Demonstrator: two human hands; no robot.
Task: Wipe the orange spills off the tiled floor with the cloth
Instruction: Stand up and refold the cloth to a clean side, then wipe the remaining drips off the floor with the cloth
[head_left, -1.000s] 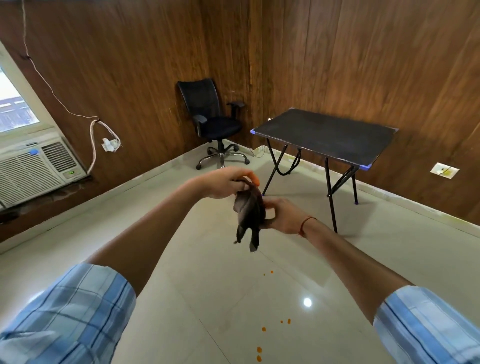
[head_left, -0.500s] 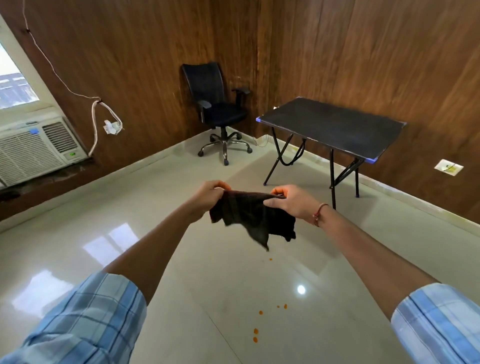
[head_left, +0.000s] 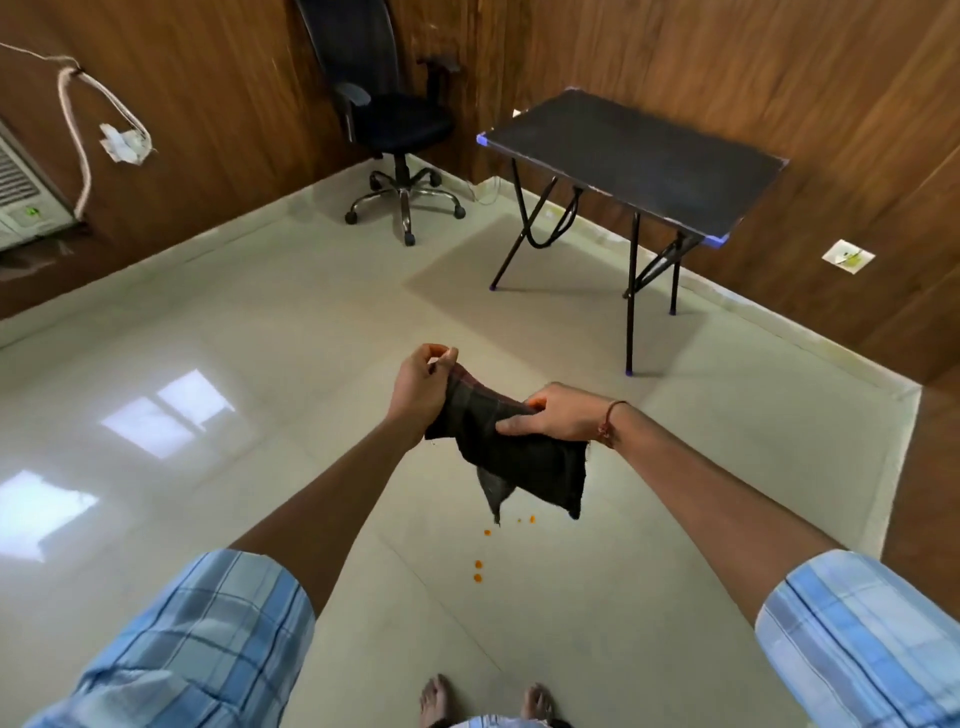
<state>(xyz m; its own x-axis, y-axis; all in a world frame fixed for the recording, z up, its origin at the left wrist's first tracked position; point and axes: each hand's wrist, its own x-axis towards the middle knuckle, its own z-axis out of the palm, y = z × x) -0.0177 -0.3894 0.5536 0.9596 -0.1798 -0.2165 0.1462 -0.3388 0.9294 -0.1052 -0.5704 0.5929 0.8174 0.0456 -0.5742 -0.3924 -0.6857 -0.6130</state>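
A dark cloth (head_left: 524, 457) hangs in the air between both hands, spread partly open with a loose corner drooping down. My left hand (head_left: 418, 389) pinches its upper left edge. My right hand (head_left: 558, 415), with a red thread on the wrist, grips the top right part. Several small orange spills (head_left: 477, 570) dot the pale tiled floor (head_left: 260, 364) just below the cloth and in front of my bare feet (head_left: 436, 699). The cloth hides part of the spill area.
A black folding table (head_left: 634, 150) stands at the back right by the wooden wall. A black office chair (head_left: 395, 119) sits in the far corner. An air conditioner (head_left: 21, 197) and a hanging cable (head_left: 78, 130) are at the left wall.
The bunched cloth has been pulled open between my hands. The view has tilted down, so the hands and cloth now sit lower, over the spills, and my feet show.
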